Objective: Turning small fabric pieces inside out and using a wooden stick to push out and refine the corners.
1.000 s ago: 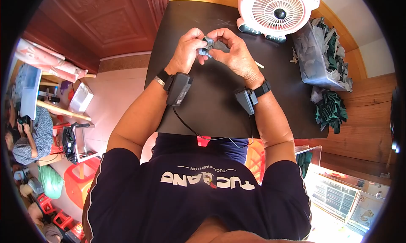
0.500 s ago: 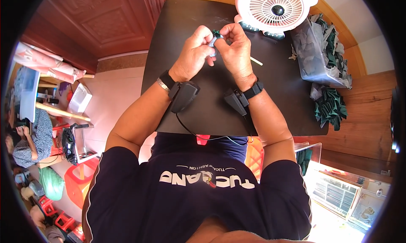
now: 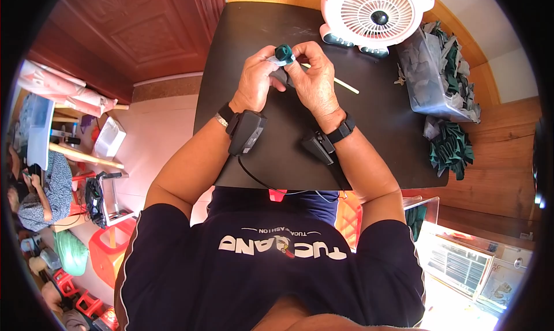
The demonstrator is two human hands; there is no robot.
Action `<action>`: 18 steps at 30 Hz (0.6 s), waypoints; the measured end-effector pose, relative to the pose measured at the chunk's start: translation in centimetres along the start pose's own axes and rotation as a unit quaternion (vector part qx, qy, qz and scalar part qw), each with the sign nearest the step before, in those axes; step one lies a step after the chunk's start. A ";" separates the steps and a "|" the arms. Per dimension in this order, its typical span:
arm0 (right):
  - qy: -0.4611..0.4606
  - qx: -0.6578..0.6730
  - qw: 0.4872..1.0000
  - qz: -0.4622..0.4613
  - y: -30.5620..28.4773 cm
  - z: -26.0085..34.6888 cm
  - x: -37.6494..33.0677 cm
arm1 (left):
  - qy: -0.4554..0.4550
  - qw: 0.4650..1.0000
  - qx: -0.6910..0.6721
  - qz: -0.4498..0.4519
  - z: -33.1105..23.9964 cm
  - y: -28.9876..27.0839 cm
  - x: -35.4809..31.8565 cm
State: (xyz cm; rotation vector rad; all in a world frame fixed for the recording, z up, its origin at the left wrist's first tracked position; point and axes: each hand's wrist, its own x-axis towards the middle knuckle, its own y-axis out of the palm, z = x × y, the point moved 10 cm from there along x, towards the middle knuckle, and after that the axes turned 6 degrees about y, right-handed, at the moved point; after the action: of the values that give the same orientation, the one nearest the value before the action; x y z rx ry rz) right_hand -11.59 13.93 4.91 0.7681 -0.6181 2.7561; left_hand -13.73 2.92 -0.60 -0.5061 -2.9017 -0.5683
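Note:
Over the dark table (image 3: 381, 140), a small piece of fabric (image 3: 283, 53), dark green with a pale grey part, is held between my two hands. Its green end faces up and looks round, like a loop or a roll. My left hand (image 3: 254, 82) pinches it from the left by the pale part. From the other side, my right hand (image 3: 316, 84) grips it with thumb and fingers. Part of the fabric is hidden by my fingers. A thin pale stick (image 3: 347, 87) lies just past my right hand, partly behind it.
A pink and white fan (image 3: 378, 18) stands at the far edge. To the right, a clear plastic bin (image 3: 427, 80) holds green and grey fabric pieces, with a green pleated bundle (image 3: 451, 149) beside it. A black cable (image 3: 249, 170) hangs from my left wrist device. Another person sits at far left.
Both hands have come slightly nearer to me. The fabric has turned so its round green end now shows on top, and more of the pale stick is visible.

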 end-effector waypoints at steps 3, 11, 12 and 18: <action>0.092 0.088 0.984 0.122 2.2 -1.0 -0.3 | 0.005 1.000 -0.017 -0.019 0.2 -1.4 0.4; 0.093 0.165 0.973 0.130 1.4 -0.7 0.4 | -0.067 0.997 -0.015 -0.039 1.2 -2.9 1.4; 0.075 0.141 0.976 0.148 1.8 -0.6 0.3 | -0.068 0.997 -0.016 -0.037 1.1 -2.7 1.3; 0.079 0.089 0.986 0.120 0.8 -0.5 0.5 | -0.086 0.992 0.063 0.074 2.0 -1.0 1.3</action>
State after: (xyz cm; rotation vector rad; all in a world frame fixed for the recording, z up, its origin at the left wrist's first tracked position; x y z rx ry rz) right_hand -12.46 13.44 4.53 0.5306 -0.4643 3.0884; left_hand -15.50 3.21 -2.57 -0.7783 -3.0002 -0.3345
